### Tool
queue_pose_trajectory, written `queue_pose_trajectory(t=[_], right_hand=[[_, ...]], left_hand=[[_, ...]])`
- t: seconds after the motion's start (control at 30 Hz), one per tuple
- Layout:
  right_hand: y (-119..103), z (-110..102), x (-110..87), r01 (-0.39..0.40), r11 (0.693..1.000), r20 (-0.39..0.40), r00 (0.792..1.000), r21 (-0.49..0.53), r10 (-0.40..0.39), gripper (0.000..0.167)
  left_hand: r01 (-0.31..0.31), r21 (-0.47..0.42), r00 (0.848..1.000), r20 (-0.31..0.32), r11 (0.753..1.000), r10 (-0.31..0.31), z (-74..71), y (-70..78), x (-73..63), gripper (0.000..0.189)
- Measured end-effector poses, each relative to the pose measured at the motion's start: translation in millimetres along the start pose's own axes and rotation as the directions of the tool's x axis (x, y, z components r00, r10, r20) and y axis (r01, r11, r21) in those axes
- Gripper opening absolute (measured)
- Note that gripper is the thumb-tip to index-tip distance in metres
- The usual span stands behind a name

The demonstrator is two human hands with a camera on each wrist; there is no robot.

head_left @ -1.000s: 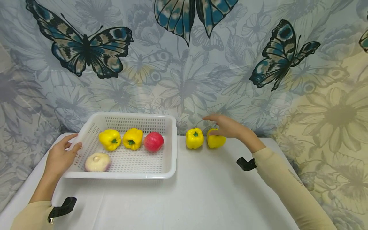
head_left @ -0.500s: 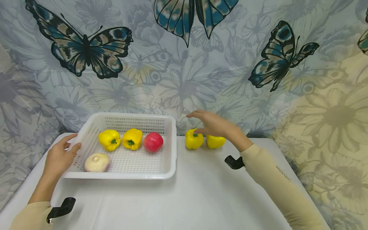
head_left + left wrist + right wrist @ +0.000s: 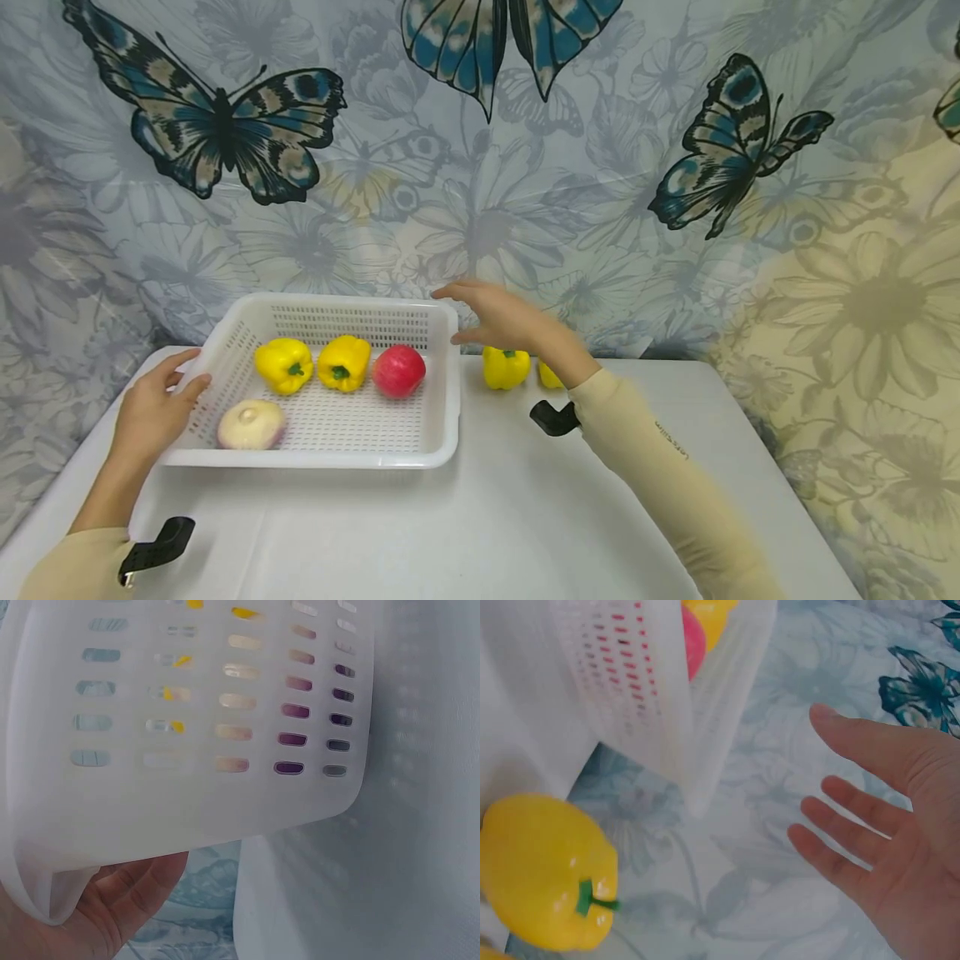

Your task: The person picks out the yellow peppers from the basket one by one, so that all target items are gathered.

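Note:
A white plastic basket [image 3: 322, 459] with slotted walls stands on the left of the table. My left hand [image 3: 153, 408] holds its left rim, thumb at the rim and fingers on the outer side; in the left wrist view the fingers [image 3: 142, 889] bend beneath the rim. Inside lie two yellow bell peppers [image 3: 284, 366] [image 3: 344, 363], a red round fruit [image 3: 399, 372] and a pale, purple-sided onion [image 3: 251, 425]. My right hand [image 3: 502, 317] hovers by the basket's far right corner, fingers spread, holding nothing. Beneath it sits a yellow bell pepper [image 3: 506, 369]; another bell pepper [image 3: 550, 377] is mostly hidden by the wrist.
A white cloth [image 3: 465, 517] covers the table. Behind its back edge hangs a floral fabric backdrop [image 3: 480, 192] with large butterflies. Each forearm bears a black wrist mount [image 3: 555, 418] close to the sleeve.
My right hand has moved left from above the right-hand bell pepper, past the other one, to the basket's right corner. The left hand and the basket have stayed in place.

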State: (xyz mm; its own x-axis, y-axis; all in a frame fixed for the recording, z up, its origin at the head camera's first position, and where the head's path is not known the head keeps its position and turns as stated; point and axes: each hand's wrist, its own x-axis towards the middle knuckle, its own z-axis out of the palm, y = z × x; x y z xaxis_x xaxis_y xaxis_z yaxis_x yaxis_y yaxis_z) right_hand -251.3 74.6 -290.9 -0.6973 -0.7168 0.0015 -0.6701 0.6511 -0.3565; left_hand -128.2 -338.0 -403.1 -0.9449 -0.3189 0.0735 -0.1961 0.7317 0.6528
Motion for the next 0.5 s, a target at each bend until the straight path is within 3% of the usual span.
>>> queue_pose_trajectory(t=[0.3,0.5], right_hand=[[-19,14,22.9,0.005,0.996,0.031,1.0,-0.086,-0.002,0.063],[-38,35,46.9,0.067,0.99,0.087,0.995,-0.128,-0.056,0.061]], left_hand=[[-0.019,-0.001,1.0,-0.009,1.0,0.019,3.4,0.3,1.4,0.057],[-0.025,0.007,1.0,-0.012,1.0,0.025,2.7,-2.0,2.7,0.057]])
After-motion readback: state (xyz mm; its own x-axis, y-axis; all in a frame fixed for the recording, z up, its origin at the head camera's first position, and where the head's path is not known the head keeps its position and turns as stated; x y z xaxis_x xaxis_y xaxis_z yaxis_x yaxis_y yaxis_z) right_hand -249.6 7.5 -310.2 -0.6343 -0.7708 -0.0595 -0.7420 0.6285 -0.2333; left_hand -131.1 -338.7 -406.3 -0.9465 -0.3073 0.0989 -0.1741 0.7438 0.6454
